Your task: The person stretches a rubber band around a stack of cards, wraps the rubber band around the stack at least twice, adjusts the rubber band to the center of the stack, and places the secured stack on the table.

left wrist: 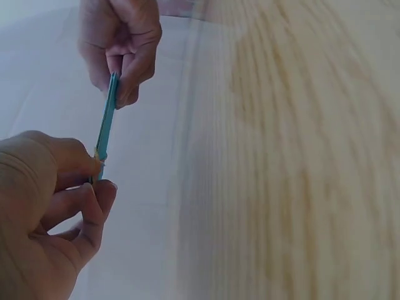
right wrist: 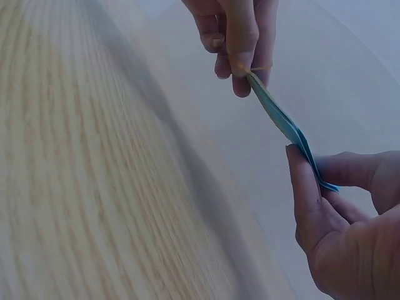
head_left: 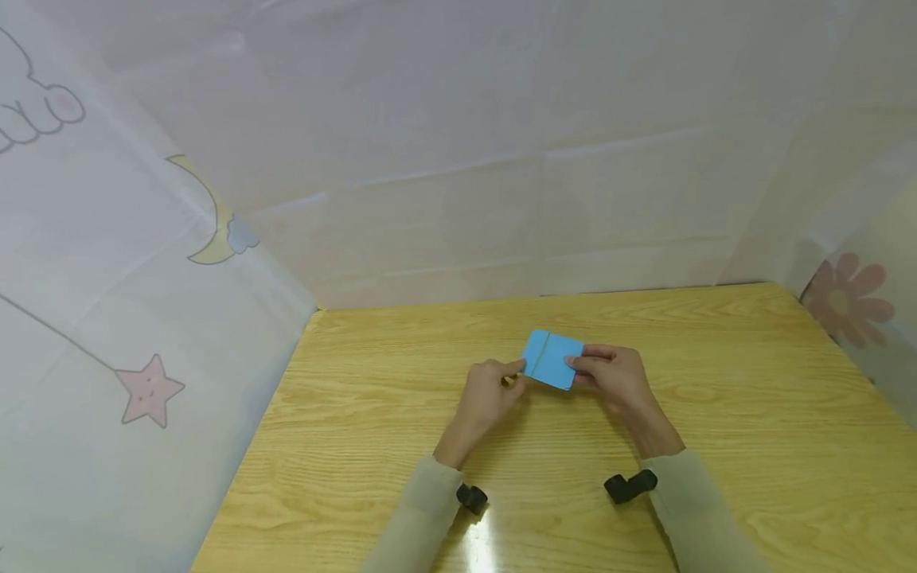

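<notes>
A thin stack of blue paper cards (head_left: 561,368) is held up above the wooden table, with a tan rubber band (head_left: 542,354) running across it near its left side. My left hand (head_left: 487,395) pinches the stack's left edge between thumb and finger, close to the band. On the opposite edge, my right hand (head_left: 622,380) grips the cards, thumb on the near face and fingers behind. Seen edge-on in the left wrist view, the cards (left wrist: 106,125) are several thin layers. In the right wrist view the layers (right wrist: 281,119) bow slightly and part a little near my right fingers.
The wood-grain table (head_left: 344,446) stretches under both arms. Pale cloth walls (head_left: 444,199) with printed moon, star and flower shapes stand behind it and at both sides. A small black device (head_left: 630,485) is on the right wrist and another (head_left: 472,498) on the left.
</notes>
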`<state>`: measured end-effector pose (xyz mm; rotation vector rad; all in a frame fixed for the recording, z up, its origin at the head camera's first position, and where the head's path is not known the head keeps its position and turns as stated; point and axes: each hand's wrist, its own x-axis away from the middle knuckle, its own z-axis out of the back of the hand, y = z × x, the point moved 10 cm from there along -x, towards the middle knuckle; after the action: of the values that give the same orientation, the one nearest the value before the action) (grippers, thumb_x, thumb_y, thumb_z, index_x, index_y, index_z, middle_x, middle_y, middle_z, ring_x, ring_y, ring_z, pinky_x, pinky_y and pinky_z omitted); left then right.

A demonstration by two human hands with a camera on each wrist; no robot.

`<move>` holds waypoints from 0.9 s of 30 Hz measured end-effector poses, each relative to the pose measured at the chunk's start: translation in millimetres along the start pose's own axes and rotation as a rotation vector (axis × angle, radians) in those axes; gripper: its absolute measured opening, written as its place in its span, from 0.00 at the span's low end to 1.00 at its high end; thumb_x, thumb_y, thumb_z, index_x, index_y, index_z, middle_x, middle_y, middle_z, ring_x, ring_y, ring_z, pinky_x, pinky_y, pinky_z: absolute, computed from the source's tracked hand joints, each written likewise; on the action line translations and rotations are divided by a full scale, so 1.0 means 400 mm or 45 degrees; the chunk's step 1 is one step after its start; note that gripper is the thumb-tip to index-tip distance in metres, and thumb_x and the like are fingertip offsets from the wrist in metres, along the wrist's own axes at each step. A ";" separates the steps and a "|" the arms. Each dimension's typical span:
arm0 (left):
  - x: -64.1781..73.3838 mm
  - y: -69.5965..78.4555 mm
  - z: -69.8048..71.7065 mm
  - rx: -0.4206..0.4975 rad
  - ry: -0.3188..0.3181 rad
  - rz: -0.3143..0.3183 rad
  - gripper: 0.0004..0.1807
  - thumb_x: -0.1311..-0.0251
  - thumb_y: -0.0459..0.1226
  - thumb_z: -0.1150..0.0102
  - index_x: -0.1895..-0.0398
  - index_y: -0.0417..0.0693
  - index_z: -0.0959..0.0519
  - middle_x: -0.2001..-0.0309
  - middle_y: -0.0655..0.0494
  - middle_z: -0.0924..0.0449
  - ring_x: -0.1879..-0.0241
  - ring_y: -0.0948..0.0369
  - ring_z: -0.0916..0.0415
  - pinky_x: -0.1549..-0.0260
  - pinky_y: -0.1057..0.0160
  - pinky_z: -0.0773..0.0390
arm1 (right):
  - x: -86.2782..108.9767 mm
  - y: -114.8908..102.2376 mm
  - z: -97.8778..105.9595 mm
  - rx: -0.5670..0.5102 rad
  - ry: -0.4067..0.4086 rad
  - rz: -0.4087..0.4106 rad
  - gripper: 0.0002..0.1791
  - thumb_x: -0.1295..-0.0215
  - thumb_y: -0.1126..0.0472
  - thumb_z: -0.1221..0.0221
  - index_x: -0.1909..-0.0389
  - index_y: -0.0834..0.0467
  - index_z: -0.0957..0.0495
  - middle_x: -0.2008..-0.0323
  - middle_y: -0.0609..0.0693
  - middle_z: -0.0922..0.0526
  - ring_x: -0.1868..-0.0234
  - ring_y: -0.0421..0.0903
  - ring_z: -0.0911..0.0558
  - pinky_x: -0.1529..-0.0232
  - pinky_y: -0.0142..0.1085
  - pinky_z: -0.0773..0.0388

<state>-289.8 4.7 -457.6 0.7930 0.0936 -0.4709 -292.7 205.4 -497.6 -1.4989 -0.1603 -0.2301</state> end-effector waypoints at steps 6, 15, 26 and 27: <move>0.005 -0.012 0.017 0.186 0.053 0.017 0.17 0.29 0.29 0.46 0.44 0.43 0.13 0.50 0.46 0.09 0.91 0.73 0.47 0.93 0.76 0.45 | 0.000 -0.003 0.000 0.021 -0.036 0.043 0.34 0.27 0.64 0.35 0.27 0.76 0.34 0.37 0.71 0.21 0.60 0.32 0.12 0.48 0.38 0.11; 0.008 -0.010 0.033 0.385 0.130 0.032 0.14 0.25 0.29 0.45 0.43 0.37 0.14 0.55 0.42 0.08 0.59 0.47 0.09 0.68 0.74 0.16 | -0.004 -0.008 0.004 -0.004 -0.035 0.054 0.35 0.28 0.64 0.34 0.27 0.76 0.34 0.52 0.53 0.13 0.62 0.33 0.11 0.50 0.37 0.11; 0.016 -0.033 0.015 0.782 0.233 0.123 0.15 0.27 0.33 0.37 0.43 0.35 0.15 0.59 0.35 0.09 0.64 0.38 0.10 0.64 0.54 0.09 | -0.002 -0.025 -0.002 -0.028 -0.055 0.095 0.33 0.28 0.64 0.34 0.29 0.77 0.32 0.54 0.53 0.11 0.62 0.36 0.10 0.50 0.39 0.11; 0.018 -0.040 0.014 0.828 0.249 0.158 0.14 0.28 0.34 0.36 0.44 0.36 0.14 0.60 0.35 0.09 0.64 0.38 0.10 0.63 0.54 0.08 | -0.001 -0.027 -0.004 -0.028 -0.063 0.100 0.33 0.28 0.65 0.34 0.30 0.77 0.32 0.54 0.53 0.11 0.62 0.36 0.10 0.49 0.39 0.11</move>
<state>-290.9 -11.4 -466.1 1.4746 0.0716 -0.3018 -295.6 203.1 -487.5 -1.5305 -0.1384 -0.1326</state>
